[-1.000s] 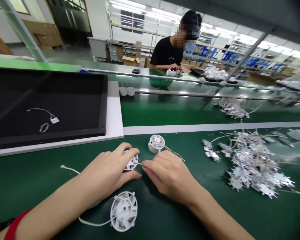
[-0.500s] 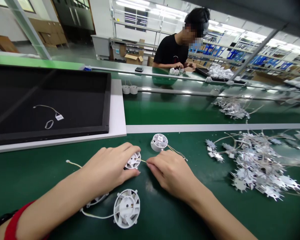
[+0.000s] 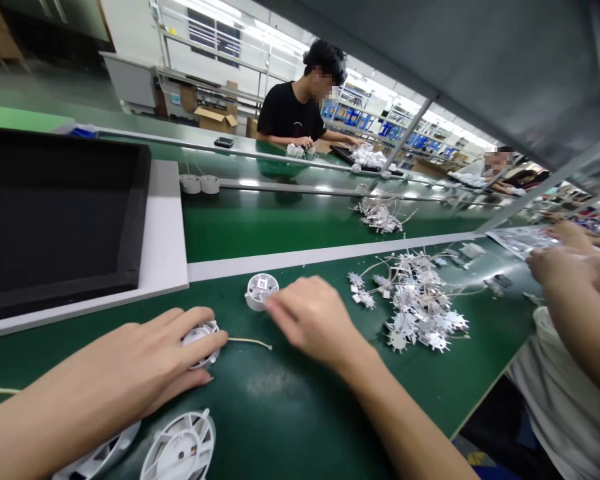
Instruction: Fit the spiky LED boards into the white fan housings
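My left hand (image 3: 145,360) rests on the green mat with its fingers wrapped over a small white fan housing (image 3: 200,339); a thin pale wire (image 3: 250,343) trails from it to the right. My right hand (image 3: 313,320) hovers with curled fingers beside a second small white round housing (image 3: 261,291), its fingertips at that part's right side; whether it touches is unclear. A larger white fan frame (image 3: 180,450) lies by my left forearm at the bottom edge.
A heap of white star-shaped parts with wires (image 3: 417,307) lies to the right. A black tray (image 3: 135,220) on a white board sits at left. A co-worker's arms (image 3: 570,273) are at the right; another person (image 3: 293,113) works across the belts.
The view has swung right. My right hand let go of the wire by the left-hand housing and moved up toward the second housing. My left hand keeps its hold.
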### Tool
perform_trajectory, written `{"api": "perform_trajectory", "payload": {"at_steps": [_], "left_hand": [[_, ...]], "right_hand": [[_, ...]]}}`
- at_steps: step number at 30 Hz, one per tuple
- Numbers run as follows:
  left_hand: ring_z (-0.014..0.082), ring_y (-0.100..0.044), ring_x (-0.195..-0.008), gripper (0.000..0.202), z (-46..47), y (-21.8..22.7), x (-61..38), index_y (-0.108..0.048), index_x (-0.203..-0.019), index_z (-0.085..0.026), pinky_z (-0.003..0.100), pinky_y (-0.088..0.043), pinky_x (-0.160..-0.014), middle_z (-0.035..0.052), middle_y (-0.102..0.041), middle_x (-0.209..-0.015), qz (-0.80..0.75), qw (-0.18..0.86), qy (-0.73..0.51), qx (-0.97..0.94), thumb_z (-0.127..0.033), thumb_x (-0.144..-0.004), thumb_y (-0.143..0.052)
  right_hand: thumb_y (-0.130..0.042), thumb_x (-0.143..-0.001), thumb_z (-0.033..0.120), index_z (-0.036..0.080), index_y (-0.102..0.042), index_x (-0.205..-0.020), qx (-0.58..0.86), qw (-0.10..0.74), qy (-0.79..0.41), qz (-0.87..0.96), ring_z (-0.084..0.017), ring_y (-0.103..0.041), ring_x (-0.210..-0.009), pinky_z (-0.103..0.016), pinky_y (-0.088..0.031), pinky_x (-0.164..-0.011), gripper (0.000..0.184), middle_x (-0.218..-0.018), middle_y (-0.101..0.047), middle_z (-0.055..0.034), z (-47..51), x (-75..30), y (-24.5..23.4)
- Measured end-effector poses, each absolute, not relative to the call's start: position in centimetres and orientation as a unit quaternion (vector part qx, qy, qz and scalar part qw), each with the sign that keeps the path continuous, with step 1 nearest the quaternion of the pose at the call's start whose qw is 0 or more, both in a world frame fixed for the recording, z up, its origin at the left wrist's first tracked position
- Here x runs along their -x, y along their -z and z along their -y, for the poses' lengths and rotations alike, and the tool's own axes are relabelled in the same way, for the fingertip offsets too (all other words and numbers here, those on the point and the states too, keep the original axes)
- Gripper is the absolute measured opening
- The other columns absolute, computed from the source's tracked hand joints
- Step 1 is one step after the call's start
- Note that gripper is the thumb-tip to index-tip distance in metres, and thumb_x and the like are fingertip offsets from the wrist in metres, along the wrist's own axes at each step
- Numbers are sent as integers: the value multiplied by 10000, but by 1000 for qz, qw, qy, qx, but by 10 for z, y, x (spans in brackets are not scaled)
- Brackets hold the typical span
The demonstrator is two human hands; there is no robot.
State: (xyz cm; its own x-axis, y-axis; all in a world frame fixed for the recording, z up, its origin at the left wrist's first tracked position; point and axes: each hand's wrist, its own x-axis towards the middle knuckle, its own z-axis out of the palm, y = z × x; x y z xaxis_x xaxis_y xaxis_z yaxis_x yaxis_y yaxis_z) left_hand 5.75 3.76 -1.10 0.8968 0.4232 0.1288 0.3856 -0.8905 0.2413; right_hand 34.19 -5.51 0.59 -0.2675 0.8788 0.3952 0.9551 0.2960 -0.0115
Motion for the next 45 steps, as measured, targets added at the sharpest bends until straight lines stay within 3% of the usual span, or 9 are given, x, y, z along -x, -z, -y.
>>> {"api": "perform_trajectory", "payload": {"at_steps": [3,6,13,19,26,32,36,42,45], "left_hand": [[319,-781,-907,277,-37,10,-59,-741,-1236,-380,360,-625,-575,89,-710,-1342,-184,73,-62,-978,-389,-1046,-540],[319,-783,-924,272,-36,9,-57,-738,-1240,-369,359,-633,-592,95,-696,-1377,-186,78,-69,-977,-378,-1050,-544],[321,-777,-867,305,-28,16,-58,-721,-1197,-348,411,-629,-602,88,-713,-1324,-188,35,-107,-976,-348,-1081,-440],[395,-731,-1151,419,-23,-6,-67,-728,-1233,-288,571,-640,-909,125,-729,-1352,-166,16,-182,-969,-526,-1116,-404],[296,-712,-1249,369,-2,-40,-77,-605,-1420,-380,409,-620,-1037,12,-710,-1399,-278,223,-240,-903,-490,-1071,-560],[269,-767,-1085,490,19,-56,-84,-651,-1325,-359,340,-689,-852,25,-720,-1358,-373,439,-257,-776,-594,-907,-754],[222,-759,-1037,288,22,-59,-89,-727,-1065,-298,301,-671,-894,3,-742,-1242,-352,479,-298,-747,-538,-909,-758],[152,-789,-955,186,14,-55,-89,-762,-1089,-294,172,-644,-822,10,-746,-1282,-316,496,-293,-754,-427,-1023,-650],[160,-791,-962,203,9,-54,-87,-791,-1016,-281,162,-636,-776,24,-728,-1330,-322,479,-294,-762,-421,-1032,-644]], "right_hand": [[-527,-1105,267,182,-761,-1124,694,163,167,681,-256,-719,-1029,-462,-479,-989,249,-1074,-804,-93,58,-401,-9],[-695,-1030,388,174,-732,-1158,762,131,168,611,-286,-681,-1192,-558,-485,-1095,253,-1236,-742,-91,68,-456,-1],[-695,-1039,391,163,-726,-1068,799,153,86,575,-219,-733,-968,-458,-595,-934,232,-1055,-754,-49,80,-481,5],[-663,-1033,461,170,-725,-910,745,327,-21,581,-213,-746,-857,-423,-609,-855,323,-880,-769,-42,64,-438,-21],[-649,-984,601,200,-731,-879,580,495,-266,590,-227,-783,-686,-355,-655,-680,423,-717,-789,-58,60,-345,-21],[-725,-979,529,219,-749,-860,499,546,-365,565,-176,-777,-677,-261,-637,-649,333,-719,-791,-22,74,-292,-22],[-756,-981,374,237,-786,-886,497,560,-367,551,-155,-768,-750,-228,-615,-698,169,-835,-824,-28,81,-287,-23],[-749,-997,346,289,-778,-1035,481,565,-396,540,-136,-780,-790,-218,-625,-769,75,-873,-829,0,81,-289,-18],[-751,-992,276,388,-703,-1267,454,564,-424,545,-106,-777,-870,-209,-617,-857,301,-949,-825,46,83,-289,-16]]}}
